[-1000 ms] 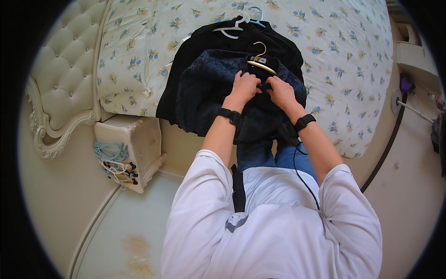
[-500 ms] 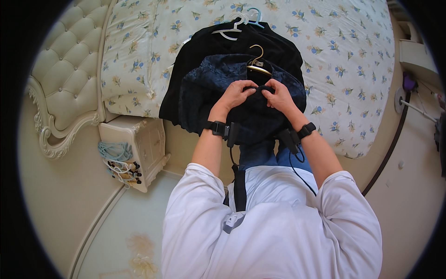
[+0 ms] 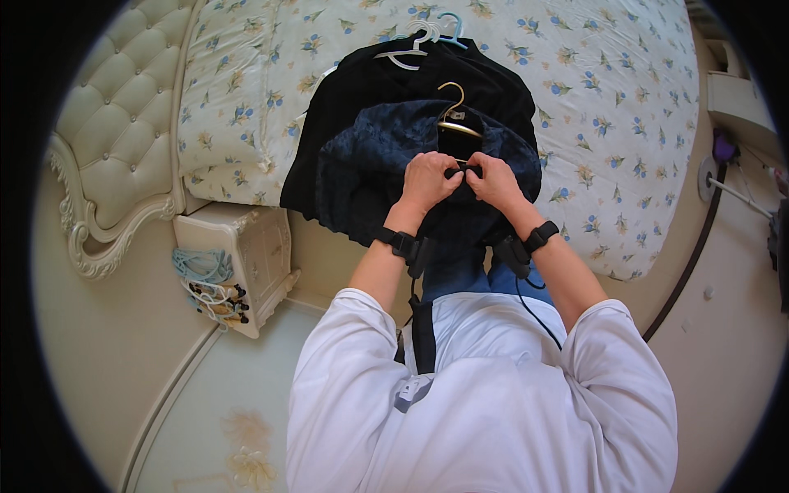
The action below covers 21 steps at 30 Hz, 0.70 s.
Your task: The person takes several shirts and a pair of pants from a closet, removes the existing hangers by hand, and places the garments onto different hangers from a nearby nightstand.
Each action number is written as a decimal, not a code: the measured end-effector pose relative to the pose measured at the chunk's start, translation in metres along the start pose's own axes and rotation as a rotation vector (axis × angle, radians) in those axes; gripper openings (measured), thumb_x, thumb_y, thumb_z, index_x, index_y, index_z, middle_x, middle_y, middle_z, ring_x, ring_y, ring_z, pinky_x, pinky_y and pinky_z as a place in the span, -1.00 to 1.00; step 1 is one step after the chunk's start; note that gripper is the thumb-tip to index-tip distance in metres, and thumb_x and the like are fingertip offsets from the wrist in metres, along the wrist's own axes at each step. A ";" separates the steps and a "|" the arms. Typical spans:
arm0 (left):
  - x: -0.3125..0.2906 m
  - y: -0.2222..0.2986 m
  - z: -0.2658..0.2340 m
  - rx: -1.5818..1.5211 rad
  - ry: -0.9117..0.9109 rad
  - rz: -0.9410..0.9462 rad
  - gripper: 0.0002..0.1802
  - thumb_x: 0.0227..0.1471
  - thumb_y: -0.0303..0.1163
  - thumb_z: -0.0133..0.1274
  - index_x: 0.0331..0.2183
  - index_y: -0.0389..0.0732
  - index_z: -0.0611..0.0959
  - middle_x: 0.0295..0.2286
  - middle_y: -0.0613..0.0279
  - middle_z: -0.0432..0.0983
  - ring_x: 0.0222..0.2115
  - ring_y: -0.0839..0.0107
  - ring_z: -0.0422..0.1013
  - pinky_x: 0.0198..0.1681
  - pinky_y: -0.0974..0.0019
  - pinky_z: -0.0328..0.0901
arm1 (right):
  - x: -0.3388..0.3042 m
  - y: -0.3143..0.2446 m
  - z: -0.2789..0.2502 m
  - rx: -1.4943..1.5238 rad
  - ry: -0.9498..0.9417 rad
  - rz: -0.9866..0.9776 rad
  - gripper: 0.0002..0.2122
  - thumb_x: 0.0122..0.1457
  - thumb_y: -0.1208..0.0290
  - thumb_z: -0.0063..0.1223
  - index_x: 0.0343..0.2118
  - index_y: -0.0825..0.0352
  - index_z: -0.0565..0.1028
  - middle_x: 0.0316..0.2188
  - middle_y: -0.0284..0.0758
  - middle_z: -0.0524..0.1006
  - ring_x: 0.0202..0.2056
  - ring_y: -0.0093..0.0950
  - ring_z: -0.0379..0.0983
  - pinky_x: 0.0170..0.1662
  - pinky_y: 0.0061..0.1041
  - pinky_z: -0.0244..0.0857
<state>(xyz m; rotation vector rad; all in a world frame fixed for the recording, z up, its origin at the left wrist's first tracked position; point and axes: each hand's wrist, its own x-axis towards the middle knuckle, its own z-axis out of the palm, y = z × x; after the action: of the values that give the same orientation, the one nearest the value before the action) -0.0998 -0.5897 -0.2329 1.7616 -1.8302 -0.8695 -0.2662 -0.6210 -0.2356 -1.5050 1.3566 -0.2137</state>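
A dark blue garment with a velvety sheen (image 3: 382, 144) lies at the near edge of the bed, with a gold hanger (image 3: 460, 129) inside its neck and the hook pointing away from me. Just below the neckline, my left hand (image 3: 430, 181) and my right hand (image 3: 496, 182) meet over the front edges. Both pinch the dark cloth between thumb and fingers, the tips almost touching. Whether a button or other fastener lies between them is too small to tell. Under the blue garment a black garment (image 3: 353, 90) is spread out.
Beyond the black garment lie a white hanger (image 3: 403, 60) and a light blue hanger (image 3: 454, 29) on the flowered bedspread (image 3: 608, 148). To the left stand a tufted headboard (image 3: 123, 107) and a cream nightstand (image 3: 255, 263) with several hangers (image 3: 205, 271) on its side.
My left hand has turned over, knuckles up, and moved slightly nearer to me. My right hand has shifted slightly nearer to me too, and the fingertips have come closer together.
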 end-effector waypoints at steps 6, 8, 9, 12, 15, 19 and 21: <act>0.001 0.003 0.001 -0.020 0.008 -0.067 -0.79 -0.24 -0.27 0.22 -0.50 -0.18 0.69 -0.52 0.14 0.56 -0.46 0.18 0.49 -0.38 0.23 0.37 | 0.004 0.014 -0.009 0.362 -0.208 0.090 -0.91 0.13 0.46 0.03 -0.36 0.35 0.43 -0.66 -0.41 0.40 -0.74 -0.64 0.32 -0.63 -0.60 0.20; 0.001 0.001 0.002 -0.032 0.019 -0.054 -0.79 -0.24 -0.27 0.22 -0.49 -0.18 0.69 -0.51 0.14 0.56 -0.45 0.18 0.49 -0.38 0.23 0.38 | 0.007 0.019 -0.006 0.312 -0.192 0.095 -0.88 0.09 0.44 0.06 -0.37 0.36 0.44 -0.62 -0.31 0.45 -0.68 -0.51 0.38 -0.56 -0.53 0.26; 0.002 0.002 0.002 -0.060 0.012 -0.074 -0.80 -0.23 -0.28 0.22 -0.48 -0.17 0.69 -0.51 0.14 0.57 -0.45 0.18 0.49 -0.38 0.23 0.38 | 0.008 0.025 -0.002 0.312 -0.190 0.096 -0.88 0.09 0.44 0.06 -0.37 0.36 0.44 -0.62 -0.31 0.45 -0.68 -0.51 0.38 -0.56 -0.53 0.26; 0.003 0.000 0.002 -0.119 -0.007 -0.113 -0.82 -0.22 -0.29 0.22 -0.48 -0.15 0.70 -0.51 0.14 0.57 -0.45 0.17 0.49 -0.37 0.23 0.38 | 0.008 0.025 0.007 0.096 0.051 -0.227 -0.84 0.02 0.39 0.10 -0.40 0.36 0.46 -0.56 -0.21 0.50 -0.54 -0.31 0.46 -0.43 -0.43 0.32; 0.003 -0.005 -0.001 -0.044 -0.002 -0.097 -0.83 -0.19 -0.28 0.22 -0.49 -0.15 0.70 -0.53 0.14 0.56 -0.44 0.17 0.49 -0.36 0.21 0.37 | -0.001 0.015 0.003 0.049 0.028 -0.132 -0.80 -0.05 0.32 0.09 -0.40 0.34 0.49 -0.48 -0.14 0.53 -0.38 -0.16 0.47 -0.29 -0.35 0.35; 0.007 -0.030 -0.017 0.536 -0.067 -0.153 -0.76 -0.16 -0.19 0.22 -0.46 -0.14 0.68 -0.49 0.23 0.56 -0.36 0.24 0.45 -0.30 0.18 0.29 | -0.020 -0.009 -0.027 -0.255 -0.048 -0.056 -0.78 -0.05 0.30 0.01 -0.37 0.29 0.53 -0.43 -0.15 0.55 -0.32 -0.15 0.48 -0.25 -0.27 0.35; 0.011 -0.037 -0.021 0.692 -0.111 -0.228 -0.70 -0.18 -0.18 0.24 -0.36 -0.13 0.67 -0.42 0.24 0.57 -0.29 0.25 0.43 -0.27 0.18 0.27 | -0.029 -0.011 -0.039 -0.350 -0.018 -0.022 -0.77 -0.06 0.30 -0.02 -0.36 0.28 0.55 -0.43 -0.15 0.55 -0.31 -0.14 0.48 -0.21 -0.22 0.35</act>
<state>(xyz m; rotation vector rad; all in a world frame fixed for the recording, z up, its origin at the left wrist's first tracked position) -0.0597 -0.6031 -0.2462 2.4109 -2.2042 -0.4281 -0.2973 -0.6217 -0.1967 -1.8066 1.4146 0.0266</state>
